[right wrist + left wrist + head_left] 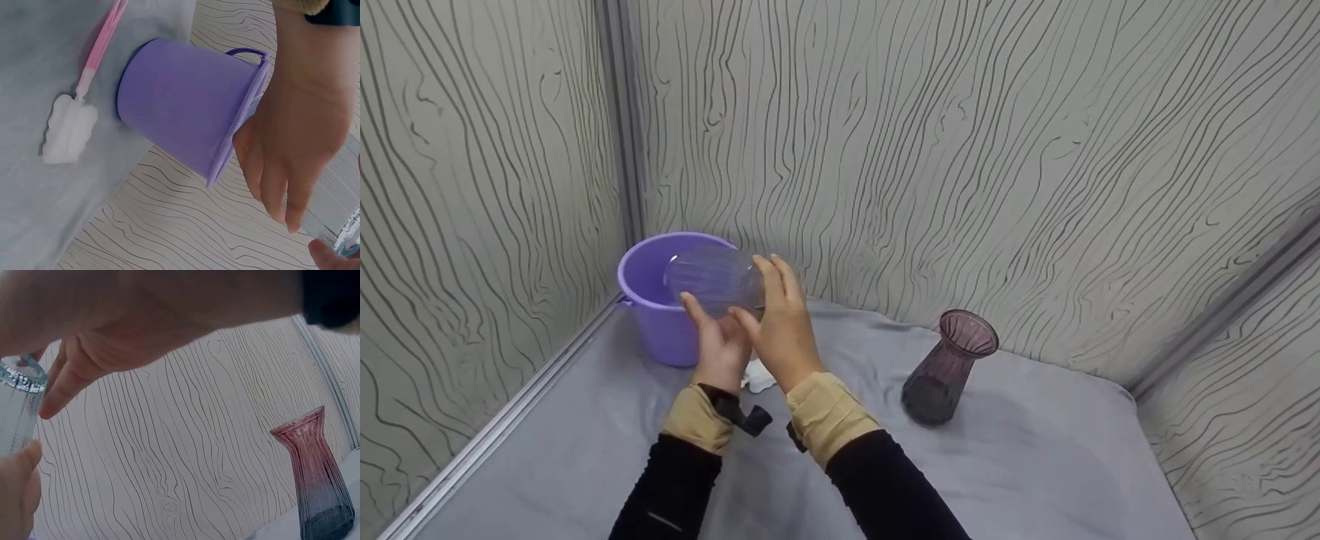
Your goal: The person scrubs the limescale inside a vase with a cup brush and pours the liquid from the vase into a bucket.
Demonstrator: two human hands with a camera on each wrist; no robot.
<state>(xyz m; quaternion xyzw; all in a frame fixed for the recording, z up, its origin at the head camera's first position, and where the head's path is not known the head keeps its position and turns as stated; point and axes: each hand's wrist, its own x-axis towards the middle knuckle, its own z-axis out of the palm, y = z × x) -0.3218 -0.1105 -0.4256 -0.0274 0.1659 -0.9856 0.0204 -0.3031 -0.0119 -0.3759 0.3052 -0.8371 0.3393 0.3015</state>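
Both hands hold a clear ribbed glass vase (pixel 712 274), tipped on its side over the rim of a purple bucket (pixel 671 337). My left hand (pixel 721 349) supports it from below, thumb against its side. My right hand (pixel 789 326) grips the end away from the bucket. In the left wrist view the vase's thick, glittering end (pixel 22 379) lies at the right hand's (pixel 124 340) fingertips. The right wrist view shows the left hand (pixel 298 135) across the vase's side (pixel 332 197), with right fingertips at the lower right. The bucket's inside is partly hidden behind the vase.
A purple-tinted glass vase (pixel 949 375) stands to the right on the grey cloth (pixel 1035 457). A sponge brush (pixel 70 129) with a white head and pink handle lies near the bucket. Wood-patterned walls (pixel 885 150) close in the table at the back and left.
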